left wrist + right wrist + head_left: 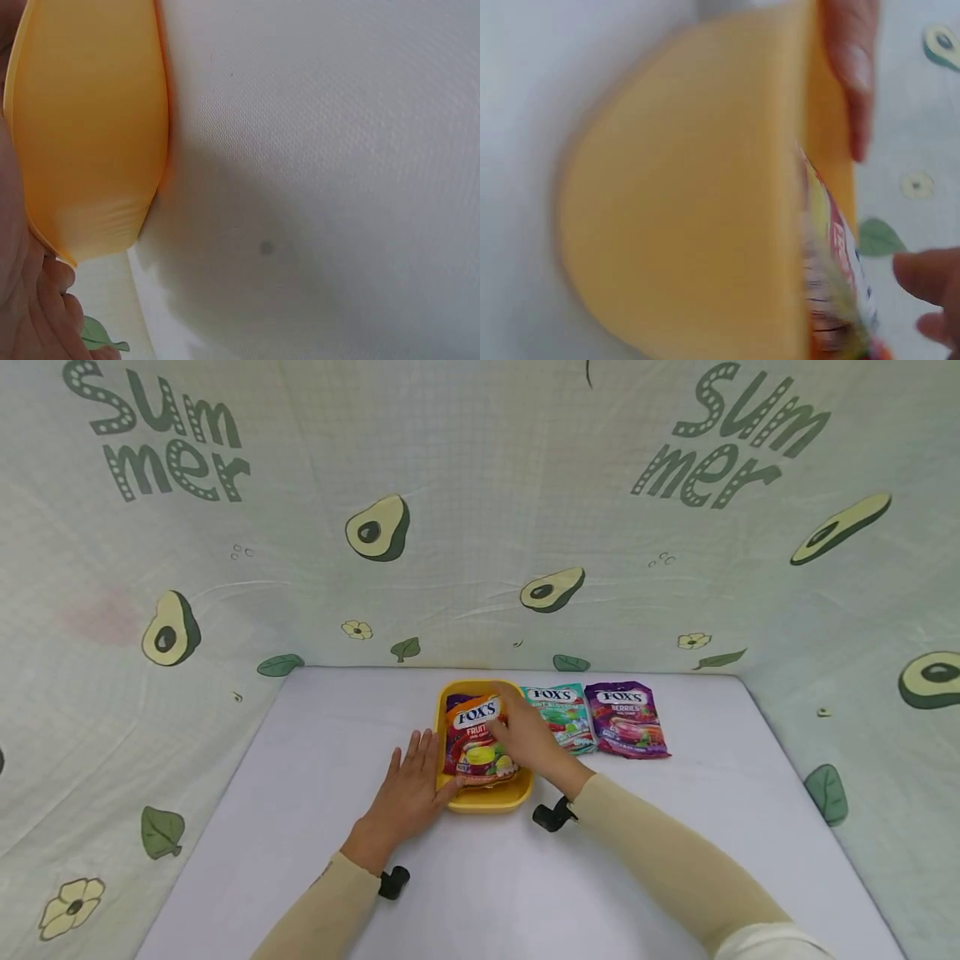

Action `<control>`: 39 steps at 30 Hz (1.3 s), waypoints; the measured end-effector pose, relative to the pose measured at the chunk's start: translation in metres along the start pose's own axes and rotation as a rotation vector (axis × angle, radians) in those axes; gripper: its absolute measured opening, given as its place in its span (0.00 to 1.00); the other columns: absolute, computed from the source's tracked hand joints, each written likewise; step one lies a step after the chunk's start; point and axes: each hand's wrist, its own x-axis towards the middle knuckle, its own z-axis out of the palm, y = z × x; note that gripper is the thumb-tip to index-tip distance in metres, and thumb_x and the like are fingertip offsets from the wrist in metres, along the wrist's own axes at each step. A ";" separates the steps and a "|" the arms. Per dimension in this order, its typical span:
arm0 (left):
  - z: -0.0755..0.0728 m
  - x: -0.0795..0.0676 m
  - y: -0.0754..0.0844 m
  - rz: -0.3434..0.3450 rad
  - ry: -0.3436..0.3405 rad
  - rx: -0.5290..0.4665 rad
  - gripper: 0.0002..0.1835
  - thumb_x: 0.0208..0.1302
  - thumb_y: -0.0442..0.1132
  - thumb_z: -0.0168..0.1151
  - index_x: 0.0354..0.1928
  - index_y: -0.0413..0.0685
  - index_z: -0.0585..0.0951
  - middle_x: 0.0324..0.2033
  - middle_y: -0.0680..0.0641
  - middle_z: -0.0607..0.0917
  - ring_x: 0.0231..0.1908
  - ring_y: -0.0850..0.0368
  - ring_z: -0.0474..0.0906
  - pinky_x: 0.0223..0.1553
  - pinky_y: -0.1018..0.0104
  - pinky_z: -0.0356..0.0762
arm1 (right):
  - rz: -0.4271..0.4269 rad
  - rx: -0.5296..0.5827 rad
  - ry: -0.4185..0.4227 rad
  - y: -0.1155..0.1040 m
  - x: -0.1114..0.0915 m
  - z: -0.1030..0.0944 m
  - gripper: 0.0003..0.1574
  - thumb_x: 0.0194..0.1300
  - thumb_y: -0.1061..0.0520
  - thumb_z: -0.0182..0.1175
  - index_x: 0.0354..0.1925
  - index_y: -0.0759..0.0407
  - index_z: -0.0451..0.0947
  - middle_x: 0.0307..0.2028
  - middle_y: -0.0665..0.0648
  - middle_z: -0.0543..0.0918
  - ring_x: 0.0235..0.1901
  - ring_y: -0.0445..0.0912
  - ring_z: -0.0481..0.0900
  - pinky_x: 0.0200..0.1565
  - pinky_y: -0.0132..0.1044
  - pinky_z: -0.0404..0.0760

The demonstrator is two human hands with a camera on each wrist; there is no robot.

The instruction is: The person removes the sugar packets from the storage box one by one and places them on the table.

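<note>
A yellow plastic tray (pixel 491 802) holds candy bags, the top one a red and orange FOX'S fruit candy bag (pixel 480 742). Part of a dark purple wrapper (pixel 454 701) shows beneath it. My left hand (pixel 408 789) rests along the tray's left rim, fingers straight and thumb over the near left part. Over the tray's right side is my right hand (pixel 528 731), its thumb and fingers apart at the top bag's upper right. In the right wrist view its fingertips (pixel 922 277) stand apart from the candy bag (pixel 836 255).
Just right of the tray, a teal FOX'S mint bag (pixel 562 718) lies beside a purple FOX'S berries bag (pixel 627 720) on the white table (pixel 637 860). A printed avocado cloth (pixel 465 485) rises behind the table's back edge.
</note>
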 end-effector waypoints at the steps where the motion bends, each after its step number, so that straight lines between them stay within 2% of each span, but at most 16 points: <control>1: 0.000 0.000 0.000 0.000 -0.003 -0.001 0.50 0.67 0.74 0.34 0.78 0.46 0.41 0.78 0.44 0.44 0.78 0.47 0.34 0.75 0.42 0.39 | -0.002 -0.033 -0.031 -0.001 -0.003 0.005 0.43 0.70 0.50 0.59 0.75 0.48 0.52 0.61 0.62 0.76 0.54 0.55 0.79 0.53 0.52 0.82; 4: 0.000 0.000 0.000 0.008 0.004 -0.019 0.49 0.68 0.73 0.35 0.78 0.45 0.42 0.78 0.44 0.45 0.78 0.46 0.34 0.75 0.41 0.39 | -0.005 -0.055 -0.091 -0.003 -0.014 0.017 0.49 0.66 0.49 0.64 0.76 0.47 0.50 0.62 0.68 0.72 0.53 0.58 0.80 0.51 0.55 0.82; 8: 0.001 -0.001 0.000 0.013 0.009 -0.020 0.49 0.69 0.72 0.35 0.78 0.45 0.42 0.78 0.44 0.45 0.78 0.46 0.34 0.75 0.41 0.39 | 0.011 0.057 -0.063 -0.007 -0.022 0.031 0.50 0.63 0.49 0.67 0.75 0.45 0.53 0.65 0.66 0.70 0.57 0.58 0.77 0.54 0.55 0.80; 10: 0.001 0.000 -0.001 0.013 0.012 -0.012 0.49 0.69 0.72 0.35 0.78 0.46 0.41 0.78 0.44 0.45 0.78 0.46 0.34 0.75 0.41 0.39 | 0.016 0.064 -0.068 -0.009 -0.025 0.036 0.48 0.63 0.48 0.66 0.75 0.45 0.55 0.64 0.62 0.73 0.59 0.57 0.76 0.57 0.54 0.79; 14: 0.002 0.000 -0.001 0.011 0.023 -0.007 0.49 0.68 0.72 0.36 0.78 0.46 0.42 0.78 0.44 0.46 0.78 0.45 0.35 0.75 0.41 0.41 | 0.034 0.006 -0.090 -0.012 -0.029 0.039 0.39 0.66 0.46 0.63 0.71 0.48 0.63 0.61 0.60 0.78 0.58 0.55 0.77 0.57 0.52 0.79; 17: 0.002 0.000 -0.002 0.008 0.026 -0.005 0.50 0.67 0.73 0.35 0.78 0.46 0.42 0.78 0.44 0.47 0.78 0.45 0.36 0.74 0.41 0.42 | 0.047 0.007 -0.043 -0.012 -0.028 0.035 0.32 0.67 0.49 0.63 0.67 0.48 0.68 0.60 0.59 0.78 0.55 0.53 0.78 0.56 0.51 0.80; 21: 0.003 0.000 -0.002 -0.001 0.011 -0.004 0.50 0.67 0.74 0.34 0.78 0.47 0.40 0.78 0.44 0.45 0.78 0.46 0.33 0.75 0.41 0.40 | 0.015 0.036 0.073 -0.006 -0.026 0.018 0.29 0.67 0.50 0.62 0.65 0.43 0.70 0.59 0.56 0.78 0.54 0.52 0.79 0.54 0.52 0.81; 27: 0.004 0.000 0.000 -0.009 -0.001 0.008 0.51 0.66 0.74 0.34 0.78 0.48 0.38 0.78 0.45 0.43 0.78 0.46 0.33 0.75 0.41 0.41 | -0.074 0.028 0.201 0.012 -0.028 -0.024 0.30 0.68 0.50 0.61 0.66 0.43 0.69 0.61 0.58 0.76 0.57 0.56 0.77 0.54 0.54 0.81; 29: 0.003 0.000 0.001 -0.009 -0.003 0.011 0.50 0.67 0.74 0.35 0.78 0.48 0.39 0.78 0.44 0.43 0.78 0.46 0.33 0.75 0.41 0.41 | -0.088 0.016 0.230 0.020 -0.031 -0.039 0.30 0.68 0.50 0.61 0.66 0.45 0.69 0.61 0.58 0.76 0.58 0.57 0.76 0.55 0.55 0.80; 30: 0.003 0.000 0.002 -0.011 -0.007 0.014 0.50 0.67 0.73 0.35 0.78 0.48 0.38 0.78 0.45 0.43 0.78 0.46 0.33 0.75 0.41 0.41 | -0.094 0.010 0.246 0.024 -0.034 -0.046 0.30 0.68 0.51 0.61 0.66 0.46 0.69 0.60 0.59 0.76 0.54 0.56 0.78 0.53 0.55 0.81; 33: 0.002 0.000 0.002 -0.013 -0.012 0.014 0.50 0.67 0.73 0.35 0.78 0.48 0.37 0.78 0.44 0.42 0.78 0.46 0.33 0.75 0.41 0.41 | -0.091 0.003 0.281 0.036 -0.041 -0.062 0.30 0.68 0.52 0.62 0.66 0.47 0.69 0.60 0.60 0.76 0.54 0.56 0.78 0.52 0.55 0.81; 36: 0.002 -0.001 0.002 -0.017 -0.014 0.017 0.50 0.67 0.73 0.35 0.78 0.48 0.37 0.78 0.44 0.42 0.78 0.46 0.33 0.75 0.42 0.41 | -0.088 -0.003 0.307 0.048 -0.050 -0.075 0.30 0.67 0.52 0.62 0.66 0.48 0.70 0.59 0.61 0.77 0.53 0.57 0.77 0.51 0.56 0.81; 37: 0.002 -0.001 0.001 -0.018 -0.014 0.020 0.50 0.67 0.73 0.35 0.78 0.48 0.36 0.78 0.44 0.42 0.78 0.46 0.33 0.75 0.42 0.41 | -0.087 -0.004 0.310 0.052 -0.053 -0.078 0.30 0.67 0.52 0.62 0.66 0.48 0.70 0.60 0.61 0.77 0.57 0.58 0.75 0.53 0.58 0.80; 39: 0.002 -0.001 0.001 -0.018 -0.010 0.022 0.50 0.67 0.73 0.35 0.78 0.47 0.37 0.78 0.44 0.43 0.78 0.46 0.33 0.75 0.42 0.42 | -0.073 -0.012 0.313 0.059 -0.059 -0.083 0.30 0.67 0.51 0.62 0.66 0.48 0.70 0.61 0.61 0.76 0.57 0.59 0.75 0.52 0.59 0.79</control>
